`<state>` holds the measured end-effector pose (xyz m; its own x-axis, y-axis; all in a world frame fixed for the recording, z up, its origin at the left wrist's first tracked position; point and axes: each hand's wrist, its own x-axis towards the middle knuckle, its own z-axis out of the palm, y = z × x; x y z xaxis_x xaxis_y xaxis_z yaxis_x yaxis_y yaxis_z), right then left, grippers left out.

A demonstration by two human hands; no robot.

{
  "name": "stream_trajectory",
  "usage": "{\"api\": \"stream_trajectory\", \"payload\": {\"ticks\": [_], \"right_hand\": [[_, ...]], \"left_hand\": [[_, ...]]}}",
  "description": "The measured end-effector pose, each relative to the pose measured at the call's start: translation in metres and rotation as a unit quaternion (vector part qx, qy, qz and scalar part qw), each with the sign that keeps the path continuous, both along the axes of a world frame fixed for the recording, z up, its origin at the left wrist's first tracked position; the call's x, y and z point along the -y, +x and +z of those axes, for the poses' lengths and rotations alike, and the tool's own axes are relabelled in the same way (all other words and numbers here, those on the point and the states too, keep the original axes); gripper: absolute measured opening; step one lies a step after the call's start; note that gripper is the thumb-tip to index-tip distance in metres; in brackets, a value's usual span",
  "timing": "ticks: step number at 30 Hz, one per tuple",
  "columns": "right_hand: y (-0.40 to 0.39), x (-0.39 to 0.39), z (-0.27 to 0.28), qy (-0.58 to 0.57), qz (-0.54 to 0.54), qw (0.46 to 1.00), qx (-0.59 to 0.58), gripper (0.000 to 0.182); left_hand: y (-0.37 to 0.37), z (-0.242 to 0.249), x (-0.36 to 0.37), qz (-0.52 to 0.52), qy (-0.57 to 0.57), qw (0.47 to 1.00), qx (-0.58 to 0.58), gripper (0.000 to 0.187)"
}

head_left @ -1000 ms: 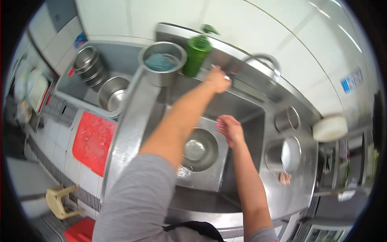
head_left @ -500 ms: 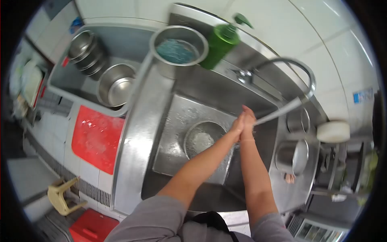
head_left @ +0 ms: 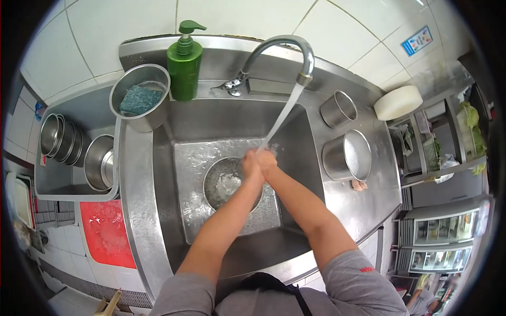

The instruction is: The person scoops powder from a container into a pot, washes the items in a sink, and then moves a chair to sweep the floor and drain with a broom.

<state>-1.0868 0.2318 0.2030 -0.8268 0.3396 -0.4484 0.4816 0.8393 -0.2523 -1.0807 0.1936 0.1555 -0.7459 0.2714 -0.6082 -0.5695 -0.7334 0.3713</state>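
Note:
My left hand (head_left: 250,164) and my right hand (head_left: 268,161) are clasped together under the stream of running water (head_left: 280,122) from the curved faucet (head_left: 284,39). The fingers look folded against each other, partly blurred by water, and no object shows between them. Just below and left of them, a round metal bowl (head_left: 208,185) stands on the floor of the steel sink (head_left: 192,221), with water splashing in it.
Behind the sink stands a green pump bottle (head_left: 184,71), beside a metal pot (head_left: 138,124) holding a teal scouring pad (head_left: 141,100). Several metal pots sit in the grey tub (head_left: 76,198). Two metal containers (head_left: 333,158) and a white round block (head_left: 399,102) are at right.
The camera view has turned and shifted, so the sink appears more upright. My hands remain together and are now squarely under the water; before, the stream met them at the side.

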Motion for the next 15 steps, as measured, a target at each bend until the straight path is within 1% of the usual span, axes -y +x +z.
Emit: {"api": "stream_trajectory", "payload": {"ticks": [1, 2, 3, 4, 5, 6, 7, 8, 9, 10, 11, 12, 13, 14, 15], "right_hand": [[0.002, -0.002, -0.004, 0.076, 0.149, 0.986, -0.005, 0.027], [0.005, -0.003, -0.008, 0.075, 0.145, 0.987, -0.007, 0.027], [0.009, -0.001, -0.008, 0.093, 0.26, 0.961, -0.022, 0.026], [0.013, 0.0, -0.005, 0.11, 0.371, 0.921, -0.036, 0.025], [0.013, -0.002, 0.0, 0.112, 0.367, 0.923, -0.037, 0.025], [0.01, -0.005, 0.009, 0.092, 0.501, 0.859, -0.058, 0.024], [0.007, -0.006, 0.019, 0.072, 0.623, 0.775, -0.079, 0.023], [0.007, -0.007, 0.028, 0.075, 0.619, 0.778, -0.082, 0.023], [0.006, -0.008, 0.035, 0.005, 0.573, 0.802, -0.17, 0.023], [0.005, -0.009, 0.039, -0.066, 0.52, 0.812, -0.256, 0.023], [0.003, -0.008, 0.036, -0.062, 0.519, 0.812, -0.259, 0.023], [0.001, -0.006, 0.025, -0.116, 0.346, 0.89, -0.273, 0.024], [-0.001, -0.005, 0.011, -0.166, 0.158, 0.933, -0.278, 0.024], [-0.005, -0.004, -0.002, -0.165, 0.155, 0.933, -0.28, 0.024], [-0.009, -0.002, -0.019, -0.2, -0.028, 0.933, -0.297, 0.023]], "left_hand": [[-0.009, 0.0, 0.009, -0.004, -0.001, 1.0, -0.001, 0.038], [-0.022, -0.001, 0.02, -0.121, 0.032, 0.99, 0.059, 0.033], [-0.03, -0.002, 0.03, -0.236, 0.063, 0.962, 0.119, 0.028], [-0.032, -0.018, 0.036, -0.239, 0.063, 0.962, 0.12, 0.028], [-0.035, -0.033, 0.039, -0.3, 0.07, 0.95, 0.059, 0.026], [-0.037, -0.032, 0.041, -0.359, 0.077, 0.93, -0.003, 0.024], [-0.04, -0.03, 0.042, -0.425, 0.142, 0.894, 0.006, 0.024], [-0.037, -0.028, 0.04, -0.43, 0.14, 0.892, 0.003, 0.024], [-0.032, -0.026, 0.035, -0.328, 0.162, 0.929, -0.058, 0.023], [-0.03, -0.024, 0.031, -0.22, 0.184, 0.951, -0.119, 0.022], [-0.032, -0.022, 0.026, -0.223, 0.184, 0.95, -0.122, 0.022], [-0.034, -0.019, 0.02, -0.194, 0.209, 0.957, -0.061, 0.026], [-0.035, -0.016, 0.014, -0.165, 0.232, 0.959, 0.003, 0.03], [-0.038, -0.015, 0.009, -0.169, 0.233, 0.958, 0.002, 0.03], [-0.041, -0.013, 0.006, -0.153, 0.177, 0.972, 0.019, 0.025]]}}
